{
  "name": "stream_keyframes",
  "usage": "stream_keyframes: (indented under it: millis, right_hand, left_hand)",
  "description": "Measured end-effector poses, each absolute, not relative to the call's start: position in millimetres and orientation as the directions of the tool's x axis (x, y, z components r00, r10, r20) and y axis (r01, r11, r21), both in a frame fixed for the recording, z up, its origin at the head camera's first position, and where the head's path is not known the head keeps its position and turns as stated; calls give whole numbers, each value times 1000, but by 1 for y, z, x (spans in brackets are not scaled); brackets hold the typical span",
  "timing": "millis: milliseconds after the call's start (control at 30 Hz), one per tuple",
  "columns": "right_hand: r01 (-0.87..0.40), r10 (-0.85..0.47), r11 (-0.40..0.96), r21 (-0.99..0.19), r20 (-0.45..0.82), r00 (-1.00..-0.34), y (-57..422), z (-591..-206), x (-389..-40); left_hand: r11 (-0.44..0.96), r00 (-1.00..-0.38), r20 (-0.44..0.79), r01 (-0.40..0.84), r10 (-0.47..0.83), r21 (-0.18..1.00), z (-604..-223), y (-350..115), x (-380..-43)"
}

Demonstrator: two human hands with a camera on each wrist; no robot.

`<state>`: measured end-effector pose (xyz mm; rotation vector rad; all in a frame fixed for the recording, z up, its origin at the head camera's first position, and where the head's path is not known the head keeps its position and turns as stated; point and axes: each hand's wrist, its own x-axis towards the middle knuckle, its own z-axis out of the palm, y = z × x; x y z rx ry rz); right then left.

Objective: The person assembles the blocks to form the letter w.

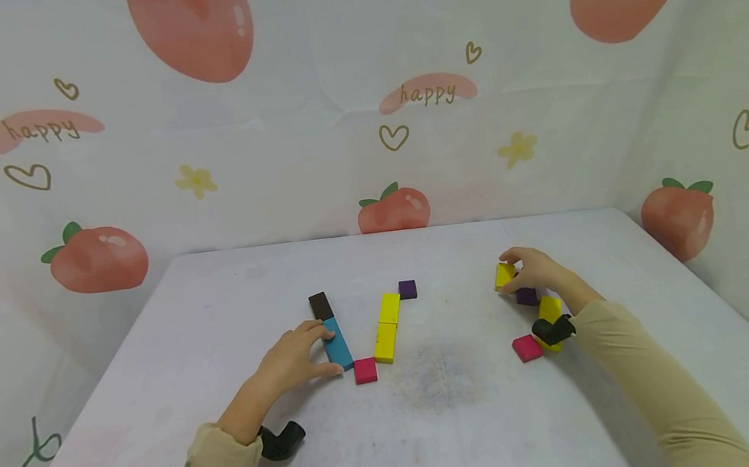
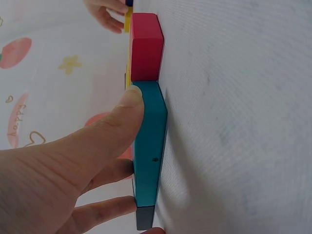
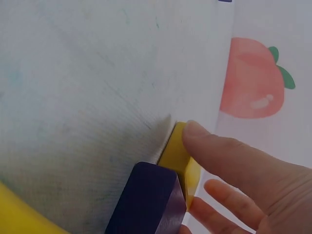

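Observation:
In the head view my left hand (image 1: 285, 361) touches a blue block (image 1: 338, 344), its thumb and fingers spread along the block. The left wrist view shows the thumb at one end of that blue block (image 2: 151, 141). A black block (image 1: 321, 306) adjoins its far end; a red block (image 1: 365, 371) sits at its near end. On the right side, my right hand (image 1: 536, 270) pinches a yellow block (image 1: 505, 276) between thumb and fingers. Beside this yellow block (image 3: 174, 151) lies a dark purple block (image 3: 146, 200), partly hidden by the hand in the head view.
Two yellow blocks (image 1: 387, 327) lie end to end mid-table, with a purple block (image 1: 408, 289) at their far end. Near my right wrist are more yellow pieces (image 1: 550, 309) and a red block (image 1: 527, 348). Behind the white table (image 1: 464, 437) hangs a peach-printed cloth (image 1: 311, 156).

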<state>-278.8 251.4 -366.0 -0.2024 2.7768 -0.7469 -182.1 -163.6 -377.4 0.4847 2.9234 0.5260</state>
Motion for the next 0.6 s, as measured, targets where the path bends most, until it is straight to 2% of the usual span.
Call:
stream_keyframes:
  millis: [600]
  right_hand:
    - [-103, -211, 857, -505, -161, -964, 249, -364, -277]
  left_hand:
    - [874, -935, -67, 298, 348, 385, -374, -164, -180]
